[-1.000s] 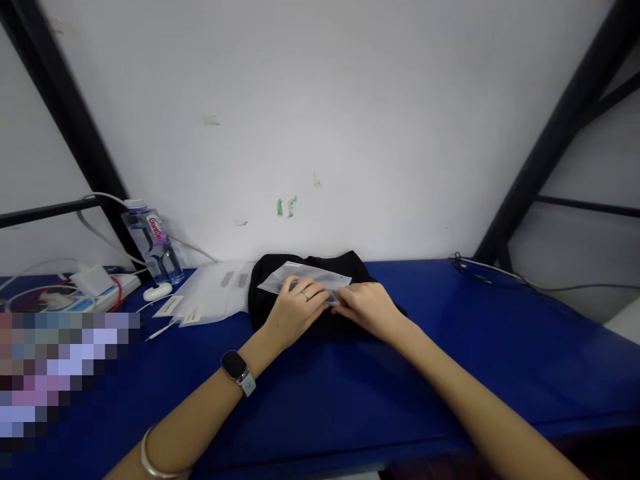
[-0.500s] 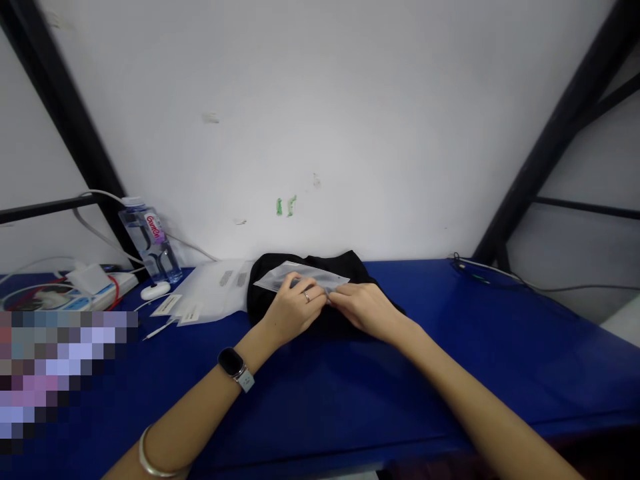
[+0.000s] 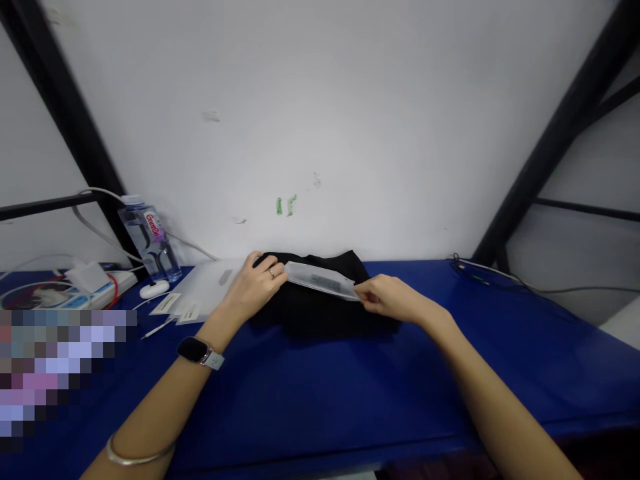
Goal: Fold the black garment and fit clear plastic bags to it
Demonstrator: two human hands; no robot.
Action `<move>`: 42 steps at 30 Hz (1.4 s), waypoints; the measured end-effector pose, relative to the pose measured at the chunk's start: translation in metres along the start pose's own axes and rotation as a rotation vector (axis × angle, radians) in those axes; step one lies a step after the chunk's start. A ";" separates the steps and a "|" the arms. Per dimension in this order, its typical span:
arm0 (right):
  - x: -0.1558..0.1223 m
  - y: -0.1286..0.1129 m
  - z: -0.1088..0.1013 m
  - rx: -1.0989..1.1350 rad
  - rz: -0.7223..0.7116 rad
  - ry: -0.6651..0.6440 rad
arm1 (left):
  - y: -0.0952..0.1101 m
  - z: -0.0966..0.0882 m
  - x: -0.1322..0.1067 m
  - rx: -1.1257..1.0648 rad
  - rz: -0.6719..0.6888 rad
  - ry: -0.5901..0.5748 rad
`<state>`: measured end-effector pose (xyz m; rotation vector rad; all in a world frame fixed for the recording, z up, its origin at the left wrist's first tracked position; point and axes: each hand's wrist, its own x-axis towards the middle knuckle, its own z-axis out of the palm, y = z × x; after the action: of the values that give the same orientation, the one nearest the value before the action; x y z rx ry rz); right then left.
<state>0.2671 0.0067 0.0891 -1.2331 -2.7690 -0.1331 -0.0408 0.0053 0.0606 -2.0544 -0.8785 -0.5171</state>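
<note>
A frosted plastic bag [image 3: 323, 280] with a grey printed patch stretches between my two hands, over a black cloth item [image 3: 320, 320] on the blue tabletop. My left hand [image 3: 256, 285], with a ring on one finger, grips the bag's left end with bent fingers. At its right end, my right hand [image 3: 393, 297] pinches the corner between thumb and fingers. The cloth lies bunched beneath the bag and shows behind it near the wall. More frosted plastic bags [image 3: 203, 283] with white labels lie to the left, partly behind my left hand.
A clear water bottle [image 3: 153, 240] leans by the wall at the left. Near it are a white rounded device [image 3: 154, 289], a white cable tip [image 3: 157, 328] and a power strip [image 3: 107, 293] with tangled cords. Thin cables [image 3: 530, 285] run along the right back.
My hands have moved apart, the left one leftward and the right one rightward along the bag. The bag's middle and its printed patch now show between them.
</note>
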 end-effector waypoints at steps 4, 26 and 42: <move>-0.004 0.004 -0.004 0.002 0.033 0.018 | -0.004 -0.002 -0.001 -0.014 -0.028 -0.005; 0.014 -0.042 0.042 -0.205 -0.035 0.444 | 0.058 -0.019 0.027 0.063 0.180 0.111; 0.020 -0.027 0.053 0.242 -0.086 0.460 | 0.075 -0.003 0.019 -0.031 -0.023 0.030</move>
<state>0.2304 0.0096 0.0381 -0.8912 -2.3563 -0.0738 0.0269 -0.0211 0.0345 -2.0612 -0.8826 -0.5758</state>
